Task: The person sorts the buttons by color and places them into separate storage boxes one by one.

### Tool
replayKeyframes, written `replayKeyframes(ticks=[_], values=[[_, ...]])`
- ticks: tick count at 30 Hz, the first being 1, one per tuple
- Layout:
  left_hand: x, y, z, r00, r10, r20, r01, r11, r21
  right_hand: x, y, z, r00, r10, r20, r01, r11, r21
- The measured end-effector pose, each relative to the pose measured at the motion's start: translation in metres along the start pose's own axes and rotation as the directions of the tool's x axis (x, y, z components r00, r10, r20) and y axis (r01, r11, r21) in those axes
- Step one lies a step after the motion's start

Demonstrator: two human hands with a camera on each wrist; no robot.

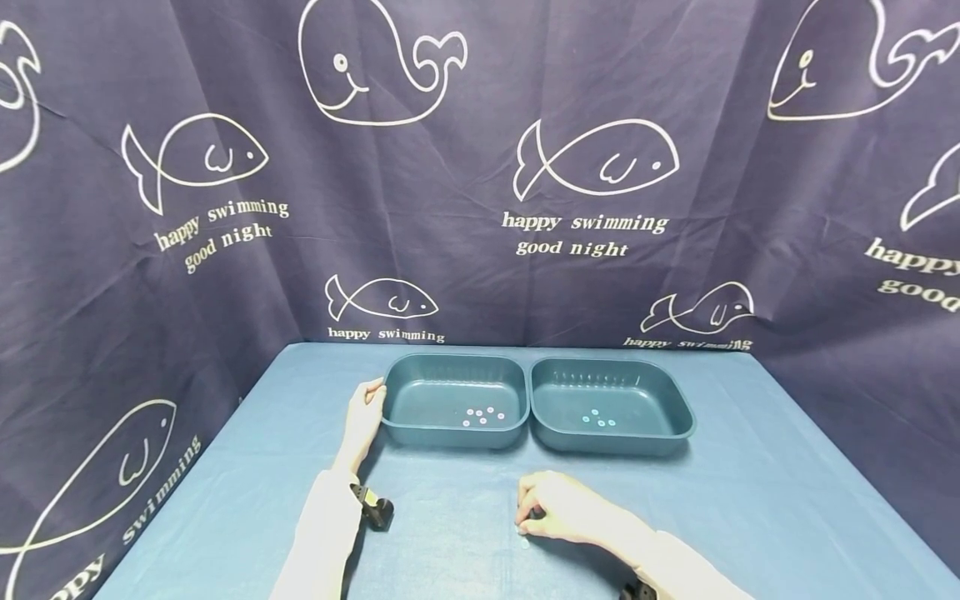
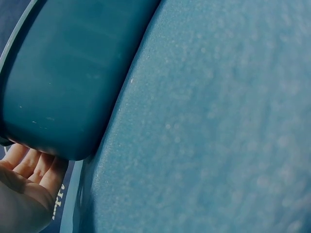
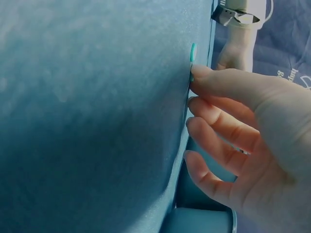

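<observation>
My left hand (image 1: 363,412) holds the left end of a teal plastic bin (image 1: 450,436); in the left wrist view its fingers (image 2: 41,167) lie against the bin's outer end wall, their tips hidden. Several small pinkish buttons (image 1: 480,413) lie in that bin. Over the table near the front, my right hand (image 1: 558,508) pinches a small pale button (image 1: 517,530) between thumb and forefinger, mostly covered by the fingertips. A teal button (image 3: 193,52) lies on the table just beside those fingertips.
A second teal bin (image 1: 611,446) stands right against the first, with several small teal buttons (image 1: 601,422) inside. Both sit towards the back of the blue-covered table (image 1: 450,517). Dark blue printed curtains (image 1: 480,167) hang behind and at the sides.
</observation>
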State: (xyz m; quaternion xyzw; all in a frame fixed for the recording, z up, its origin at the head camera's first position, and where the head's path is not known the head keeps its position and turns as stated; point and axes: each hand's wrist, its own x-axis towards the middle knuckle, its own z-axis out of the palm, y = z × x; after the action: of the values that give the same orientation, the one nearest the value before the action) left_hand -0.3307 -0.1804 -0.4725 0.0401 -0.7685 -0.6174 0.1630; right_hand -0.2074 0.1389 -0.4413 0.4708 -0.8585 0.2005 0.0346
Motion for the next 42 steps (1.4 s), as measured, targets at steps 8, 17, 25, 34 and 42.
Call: replayKeyframes(ticks=[8, 17, 25, 34, 42], values=[[0.0, 0.0, -0.001, 1.0, 0.005, 0.003, -0.005, 1.0, -0.002, 0.0, 0.005, 0.002, 1.0, 0.007, -0.018, -0.005, 0.998, 0.068], [0.0, 0.001, 0.0, 1.0, 0.002, 0.002, -0.002, 1.0, 0.001, -0.002, 0.009, -0.002, 0.996, 0.066, -0.062, -0.057, 0.989, 0.133], [0.0, 0.001, -0.001, 1.0, 0.004, -0.002, -0.004, 1.0, 0.0, -0.002, 0.012, -0.013, 0.988, 0.081, -0.133, -0.069, 0.993, 0.092], [0.0, 0.0, -0.001, 1.0, 0.006, -0.004, -0.006, 1.0, 0.001, -0.002, 0.016, -0.024, 0.977, 0.064, -0.204, -0.055, 0.997, 0.05], [0.0, 0.0, -0.001, 1.0, 0.006, -0.002, -0.006, 1.0, 0.012, -0.002, 0.02, -0.036, 0.956, 0.011, -0.294, -0.006, 1.0, 0.018]])
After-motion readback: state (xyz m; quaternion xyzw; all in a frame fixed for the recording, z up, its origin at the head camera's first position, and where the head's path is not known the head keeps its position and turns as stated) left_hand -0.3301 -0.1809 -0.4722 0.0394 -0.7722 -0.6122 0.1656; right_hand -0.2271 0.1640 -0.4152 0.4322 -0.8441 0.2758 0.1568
